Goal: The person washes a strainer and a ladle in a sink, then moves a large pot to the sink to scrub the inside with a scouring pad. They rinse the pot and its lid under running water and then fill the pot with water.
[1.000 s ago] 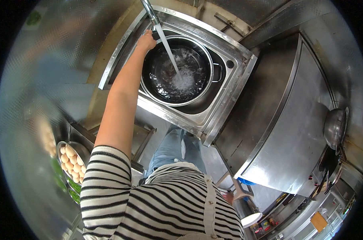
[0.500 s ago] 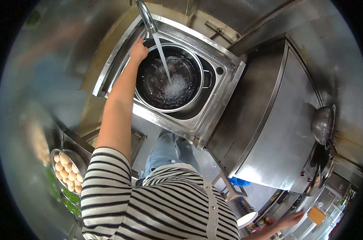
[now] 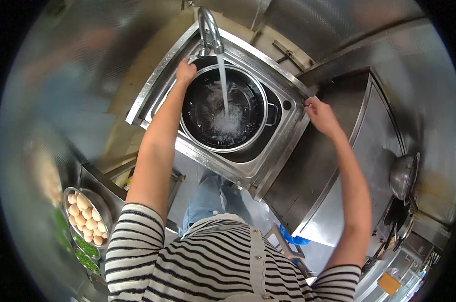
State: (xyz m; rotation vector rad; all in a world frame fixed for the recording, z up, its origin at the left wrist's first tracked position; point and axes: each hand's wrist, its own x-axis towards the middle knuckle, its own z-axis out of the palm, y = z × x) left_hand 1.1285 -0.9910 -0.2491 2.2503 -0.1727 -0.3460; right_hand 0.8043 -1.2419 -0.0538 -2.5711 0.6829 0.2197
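Observation:
A large metal pot (image 3: 266,108) with a loop handle stands in the stainless steel sink (image 3: 253,173). Water runs from the curved faucet (image 3: 217,38) into the pot, churning bubbles at the surface; the inside looks dark. My left hand (image 3: 186,72) is closed on the faucet lever (image 3: 192,59), beside the upper left of the pot. At the sink's right edge, my right hand (image 3: 320,114) has its fingers curled over the raised metal rim, partly hidden from view.
Right of the sink stands a steel counter (image 3: 308,166), with a wok (image 3: 402,174) farther right. At lower left are a bowl of eggs (image 3: 89,219) and bowls of chopped greens (image 3: 87,260). Something blue (image 3: 293,236) lies low, beneath the counter's corner.
My right hand has come up from the lower right to the sink's right edge. My left hand stays at the faucet lever while water keeps running. The view has shifted slightly.

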